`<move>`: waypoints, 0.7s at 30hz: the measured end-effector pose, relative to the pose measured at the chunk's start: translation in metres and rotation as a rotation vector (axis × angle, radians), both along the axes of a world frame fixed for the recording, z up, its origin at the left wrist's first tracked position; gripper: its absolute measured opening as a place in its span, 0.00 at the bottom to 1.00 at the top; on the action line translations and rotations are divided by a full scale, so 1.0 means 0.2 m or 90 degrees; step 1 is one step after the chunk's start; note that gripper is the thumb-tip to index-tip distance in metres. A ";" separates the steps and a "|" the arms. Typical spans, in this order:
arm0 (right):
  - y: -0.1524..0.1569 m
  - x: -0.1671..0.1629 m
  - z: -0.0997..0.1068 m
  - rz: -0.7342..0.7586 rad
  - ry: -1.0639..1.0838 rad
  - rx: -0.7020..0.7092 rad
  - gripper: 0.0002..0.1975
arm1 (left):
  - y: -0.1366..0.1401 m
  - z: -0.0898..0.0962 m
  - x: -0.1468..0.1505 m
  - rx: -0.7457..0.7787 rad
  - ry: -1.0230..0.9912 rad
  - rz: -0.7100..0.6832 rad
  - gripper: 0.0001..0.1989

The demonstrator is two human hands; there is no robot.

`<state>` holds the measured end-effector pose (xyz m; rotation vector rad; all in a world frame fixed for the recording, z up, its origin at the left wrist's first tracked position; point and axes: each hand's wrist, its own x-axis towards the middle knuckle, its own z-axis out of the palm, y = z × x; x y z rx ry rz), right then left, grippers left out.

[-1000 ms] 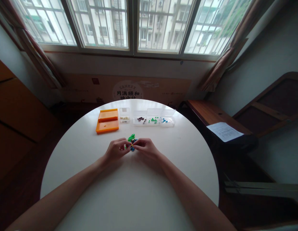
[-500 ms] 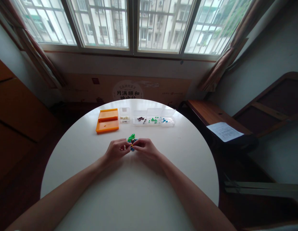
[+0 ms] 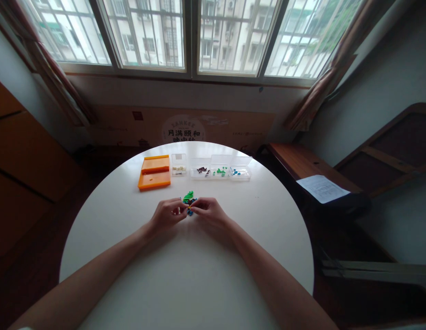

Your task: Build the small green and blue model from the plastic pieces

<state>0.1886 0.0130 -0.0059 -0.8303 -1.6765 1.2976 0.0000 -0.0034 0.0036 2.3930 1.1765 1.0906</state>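
Observation:
My left hand point(image 3: 169, 213) and my right hand point(image 3: 210, 211) meet over the middle of the round white table point(image 3: 172, 284). Their thumbs and index fingers pinch together at a small yellow piece point(image 3: 189, 207), whose exact kind is too small to tell. Just behind and below the fingertips lies a cluster of small toy-like plastic pieces: green ones point(image 3: 188, 195) at the far side, dark and blue ones point(image 3: 190, 212) nearer me. Fingers partly cover this cluster, so I cannot tell whether its pieces are joined.
Towards the table's far edge stand an open orange case point(image 3: 154, 179), a small clear box point(image 3: 179, 170) with cream pieces, and a clear compartment box point(image 3: 216, 176) with brown, green and blue pieces. A printed paper sheet point(image 3: 323, 188) lies on a wooden bench at right.
The whole view has shifted very slightly. Both hands keep the same pinching pose at the yellow piece, and the boxes stay where they were.

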 end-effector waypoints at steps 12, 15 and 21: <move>-0.01 0.00 0.01 0.000 -0.022 0.009 0.14 | 0.00 0.00 0.00 0.001 0.003 -0.001 0.04; -0.01 0.00 0.00 0.005 -0.020 0.004 0.14 | 0.00 0.00 0.00 0.004 0.002 -0.002 0.04; -0.01 0.00 0.01 0.005 -0.020 0.000 0.14 | 0.00 0.01 0.00 0.004 0.005 -0.013 0.05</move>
